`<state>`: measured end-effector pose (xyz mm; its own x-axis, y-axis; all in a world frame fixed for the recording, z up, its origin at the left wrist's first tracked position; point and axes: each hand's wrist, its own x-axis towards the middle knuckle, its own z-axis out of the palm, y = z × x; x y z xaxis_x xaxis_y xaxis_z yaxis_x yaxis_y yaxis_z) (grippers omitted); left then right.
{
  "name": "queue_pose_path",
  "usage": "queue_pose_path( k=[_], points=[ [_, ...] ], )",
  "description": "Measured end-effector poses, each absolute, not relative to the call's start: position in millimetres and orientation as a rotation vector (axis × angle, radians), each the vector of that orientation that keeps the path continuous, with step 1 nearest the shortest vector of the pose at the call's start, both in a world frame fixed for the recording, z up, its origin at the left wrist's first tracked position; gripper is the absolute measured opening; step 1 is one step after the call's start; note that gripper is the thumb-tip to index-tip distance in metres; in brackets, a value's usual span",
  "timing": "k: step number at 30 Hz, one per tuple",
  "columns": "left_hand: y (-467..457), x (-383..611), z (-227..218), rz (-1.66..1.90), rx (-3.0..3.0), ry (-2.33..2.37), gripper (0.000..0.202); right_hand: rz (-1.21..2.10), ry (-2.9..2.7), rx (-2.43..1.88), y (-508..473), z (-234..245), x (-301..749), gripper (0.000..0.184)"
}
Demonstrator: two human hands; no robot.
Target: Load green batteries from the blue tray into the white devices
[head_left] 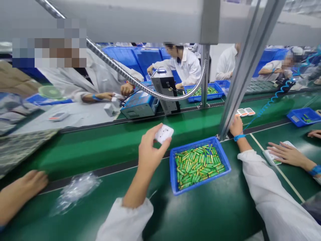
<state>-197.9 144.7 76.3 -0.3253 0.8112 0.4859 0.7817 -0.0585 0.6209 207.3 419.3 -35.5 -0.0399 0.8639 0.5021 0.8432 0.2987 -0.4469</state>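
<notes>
My left hand (149,149) is raised over the near edge of the green belt. Thumb and fingers pinch a small white plastic device (165,133) by its edges; its facing side shows a few dark spots. To the right of that hand, a blue tray (175,193) holds many green-and-gold batteries (198,165). My right hand (236,126), with a blue wristband, reaches past the metal post onto the belt. Its bent fingers are at the leftmost of a row of small white devices with orange edges and grey screens (245,111); the fingertips are partly hidden.
A metal post (239,73) stands between my arms. Clear plastic bags (76,189) lie at left, near a co-worker's hand (25,190). At right, another person's hand (288,154) covers white devices. Across the belt (120,134) stand a blue-topped instrument (140,103) and co-workers.
</notes>
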Motion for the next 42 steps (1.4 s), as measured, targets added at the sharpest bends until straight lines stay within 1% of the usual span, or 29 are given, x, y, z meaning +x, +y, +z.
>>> queue_pose_path(
  k=[3,5,7,9,11,14,16,19,22,24,26,28,31,34,38,42],
  points=[
    [89,-153,100,1.316,2.060,1.857,0.071,0.016,-1.799,-1.579,384,-34,214,0.063],
    [55,-117,96,1.170,2.209,1.609,0.073,0.017,-1.774,-1.631,356,-35,219,0.067],
    [31,-79,77,0.974,2.315,1.357,0.076,0.028,-1.783,-1.675,328,-37,225,0.070],
    [17,-45,48,0.779,2.363,1.152,0.076,0.042,-1.808,-1.705,299,-41,232,0.071],
    [12,-20,17,0.666,2.366,1.057,0.079,0.038,-1.832,-1.727,271,-45,238,0.070],
    [11,-4,-17,0.593,2.358,1.127,0.082,-0.002,-1.875,-1.743,225,-53,243,0.065],
    [11,-2,-28,0.579,2.351,1.199,0.081,-0.026,-1.898,-1.736,193,-59,244,0.062],
    [11,-5,-32,0.595,2.348,1.293,0.088,-0.010,-1.904,-1.730,152,-63,246,0.062],
    [12,-5,-30,0.610,2.367,1.328,0.098,0.017,-1.834,-1.720,135,-52,248,0.064],
    [12,-5,-29,0.624,2.381,1.308,0.095,0.043,-1.839,-1.625,141,-35,240,0.058],
    [11,-5,-28,0.645,2.385,1.288,0.091,0.121,-1.975,-1.478,156,-11,218,0.047],
    [11,-6,-27,0.666,2.375,1.289,0.089,0.243,-2.193,-1.355,176,12,182,0.036],
    [13,-7,-26,0.693,2.352,1.287,0.085,0.341,-2.404,-1.320,201,37,122,0.027],
    [15,-7,-26,0.727,2.341,1.258,0.083,0.344,-2.439,-1.343,214,46,85,0.021],
    [15,-6,-28,0.763,2.322,1.261,0.083,0.357,-2.444,-1.393,217,49,78,0.014],
    [16,-5,-32,0.760,2.287,1.258,0.079,0.395,-2.388,-1.426,202,67,100,0.019]
  ],
)
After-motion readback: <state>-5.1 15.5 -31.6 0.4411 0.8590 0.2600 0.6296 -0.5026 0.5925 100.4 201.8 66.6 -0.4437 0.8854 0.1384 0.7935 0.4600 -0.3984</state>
